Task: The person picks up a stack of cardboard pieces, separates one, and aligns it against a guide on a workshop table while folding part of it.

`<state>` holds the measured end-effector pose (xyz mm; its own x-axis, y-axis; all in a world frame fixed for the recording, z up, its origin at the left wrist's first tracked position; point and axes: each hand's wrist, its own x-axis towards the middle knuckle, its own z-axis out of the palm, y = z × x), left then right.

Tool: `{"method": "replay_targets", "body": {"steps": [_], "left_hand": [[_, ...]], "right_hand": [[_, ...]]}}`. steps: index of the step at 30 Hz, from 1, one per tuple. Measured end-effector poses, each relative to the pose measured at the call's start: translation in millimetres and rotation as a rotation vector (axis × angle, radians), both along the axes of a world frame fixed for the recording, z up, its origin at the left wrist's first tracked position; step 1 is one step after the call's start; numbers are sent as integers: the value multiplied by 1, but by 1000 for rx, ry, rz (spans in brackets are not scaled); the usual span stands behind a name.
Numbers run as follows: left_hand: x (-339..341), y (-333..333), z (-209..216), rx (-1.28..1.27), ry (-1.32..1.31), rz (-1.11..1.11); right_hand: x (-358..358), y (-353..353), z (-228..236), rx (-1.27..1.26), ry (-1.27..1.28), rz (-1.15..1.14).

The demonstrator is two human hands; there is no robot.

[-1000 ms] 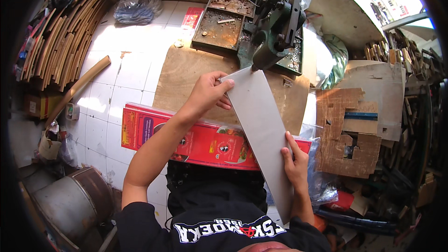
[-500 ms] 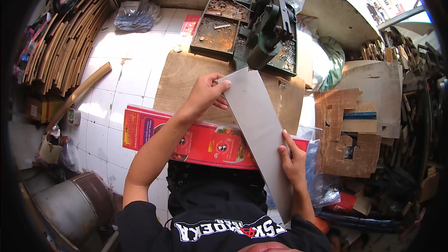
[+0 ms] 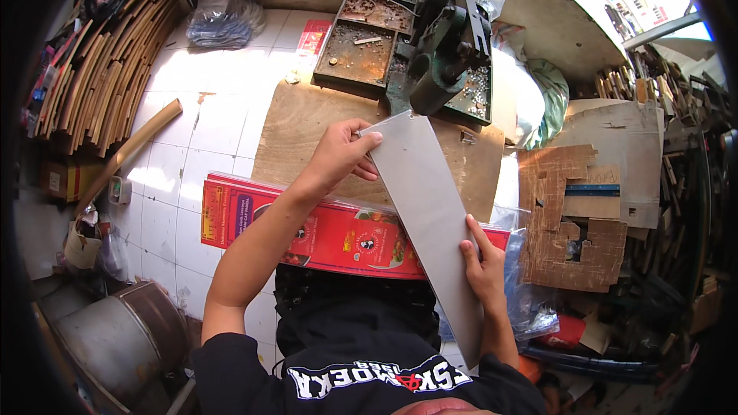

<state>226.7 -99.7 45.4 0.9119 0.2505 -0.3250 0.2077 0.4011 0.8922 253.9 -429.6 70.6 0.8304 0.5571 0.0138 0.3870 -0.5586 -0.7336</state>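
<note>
Against the frame one second back: the far end of your grey panel (image 3: pixel 423 192), which met the tip of the press (image 3: pixel 438 81) in view, now shows just short of it. Both hands keep the same places on the panel.

Largest first. Wooden board (image 3: pixel 300 127): flat ahead of you, under the panel's far part. Press: far side of the board, dark green, with a divided tray (image 3: pixel 369 68) of small loose bits around it. Red printed sheets (image 3: pixel 330 238): stacked across your lap, passing beneath the panel. Panel: slants from near right to far middle, over the sheets.

Your left hand (image 3: pixel 346 155) is clamped on the panel's far left corner, thumb on top, fingers below. Your right hand (image 3: pixel 484 265) grips its right edge, nearer you, thumb and forefinger on top. Smallest: a notch (image 3: pixel 413 114) in the panel's far edge.

Step in hand, judged: holding the panel lined up beside the press. Any next move there calls for a level panel and left fingertips clear of the tip.
</note>
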Motion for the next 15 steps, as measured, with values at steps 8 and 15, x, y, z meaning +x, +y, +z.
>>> {"method": "replay_targets", "body": {"steps": [8,15], "left_hand": [[1,1,-1,-21,13,-5],[2,1,-2,-26,29,-9]], "right_hand": [[1,-1,-1,-27,24,-10],[2,-1,-3,-6,1,7]]}}
